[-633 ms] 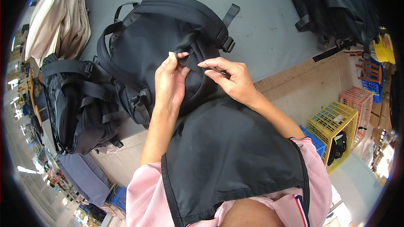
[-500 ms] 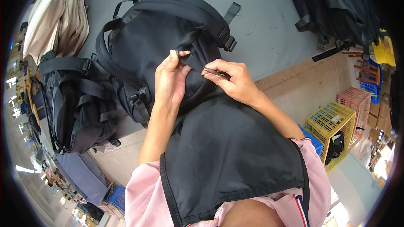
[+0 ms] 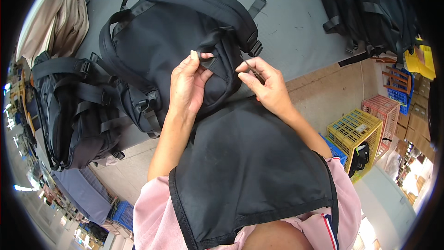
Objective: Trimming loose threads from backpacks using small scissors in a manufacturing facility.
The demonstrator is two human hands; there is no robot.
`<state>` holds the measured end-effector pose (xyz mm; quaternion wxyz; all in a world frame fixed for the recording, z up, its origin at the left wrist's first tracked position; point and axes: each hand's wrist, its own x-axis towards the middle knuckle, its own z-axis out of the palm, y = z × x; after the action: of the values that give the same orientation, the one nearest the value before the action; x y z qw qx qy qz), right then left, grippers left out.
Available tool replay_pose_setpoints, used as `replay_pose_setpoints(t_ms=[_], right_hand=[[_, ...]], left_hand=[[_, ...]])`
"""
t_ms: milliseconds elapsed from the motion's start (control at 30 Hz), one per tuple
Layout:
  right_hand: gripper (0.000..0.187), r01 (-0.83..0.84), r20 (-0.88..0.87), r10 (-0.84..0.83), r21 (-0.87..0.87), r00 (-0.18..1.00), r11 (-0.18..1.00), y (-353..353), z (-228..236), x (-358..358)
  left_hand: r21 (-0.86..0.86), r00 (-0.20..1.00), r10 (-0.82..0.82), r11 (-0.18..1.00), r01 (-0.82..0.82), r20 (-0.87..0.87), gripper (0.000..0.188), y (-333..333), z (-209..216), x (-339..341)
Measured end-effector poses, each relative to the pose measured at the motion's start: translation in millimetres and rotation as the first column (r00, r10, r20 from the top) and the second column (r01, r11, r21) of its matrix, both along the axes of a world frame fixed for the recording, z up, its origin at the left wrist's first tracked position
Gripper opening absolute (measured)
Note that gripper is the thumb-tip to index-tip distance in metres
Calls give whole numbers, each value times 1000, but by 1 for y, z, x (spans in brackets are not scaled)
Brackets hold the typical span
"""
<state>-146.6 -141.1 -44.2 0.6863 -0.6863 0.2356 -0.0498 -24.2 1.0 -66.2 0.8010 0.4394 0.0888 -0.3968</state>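
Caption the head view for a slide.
Left hand pinches a strap loop on a black backpack while the right hand holds a small tool.

A grey worktable (image 3: 296, 23) anchors the scene. On its left edge rests a second black backpack (image 3: 69, 111), with beige bags (image 3: 55, 14) beyond it. At its far right corner lie more black bags (image 3: 370, 9). Below the table's right side stand yellow (image 3: 354, 134), pink (image 3: 384, 111) and what appear to be blue crates (image 3: 397, 83).
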Motion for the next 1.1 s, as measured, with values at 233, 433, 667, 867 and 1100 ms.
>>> replay_pose_setpoints(t_ms=[233, 433, 667, 867, 1100], right_hand=[[26, -27, 0, 30, -456, 1000, 889, 0, 19, -3], [21, 95, -11, -95, -27, 995, 995, 2, -4, -13], [20, 48, -81, -79, -337, 994, 940, 5, 6, -18], [24, -163, -88, 182, -880, 979, 447, -14, 34, -12], [17, -248, -196, 334, -962, 922, 118, -18, 56, 9]], left_hand=[[166, 981, -21, 986, -11, 194, 25, -7, 16, -6], [908, 471, -793, 416, -42, 385, 38, -24, 43, -11], [617, 781, -548, 735, 280, 298, 23, -18, 7, -9], [392, 889, -415, 864, 317, 195, 16, -18, 10, -10], [404, 879, -416, 864, 301, 234, 18, -19, 9, -11]])
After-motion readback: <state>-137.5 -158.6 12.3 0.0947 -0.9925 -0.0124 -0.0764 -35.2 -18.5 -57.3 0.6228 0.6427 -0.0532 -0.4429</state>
